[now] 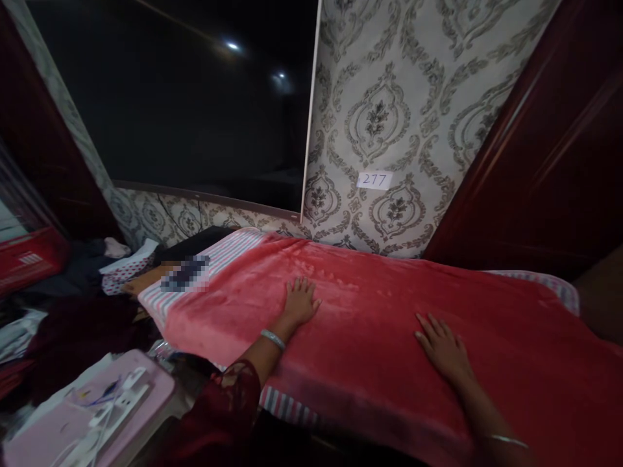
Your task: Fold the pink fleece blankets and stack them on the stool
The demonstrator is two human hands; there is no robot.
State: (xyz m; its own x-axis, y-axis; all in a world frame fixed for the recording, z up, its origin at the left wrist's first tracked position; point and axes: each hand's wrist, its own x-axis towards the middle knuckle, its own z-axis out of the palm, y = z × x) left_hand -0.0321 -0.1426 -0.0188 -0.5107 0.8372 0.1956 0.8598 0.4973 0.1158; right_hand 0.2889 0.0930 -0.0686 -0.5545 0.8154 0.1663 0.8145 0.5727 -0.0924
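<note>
On my feed, the left hand [300, 301] and the right hand [442, 347] lie flat on a red fleece blanket [384, 383], well apart, near the middle and toward the lower right of the frame. Each grip is wide, fingers spread, holding nothing. The blanket lies over striped bedding [219, 256]. Beyond it, patterned wallpaper [384, 110] carries a paper label [374, 180] reading 277. A dark glass panel [170, 97] fills the upper left, and a white power strip [119, 410] sits on a pink case [156, 383] at lower left.
</note>
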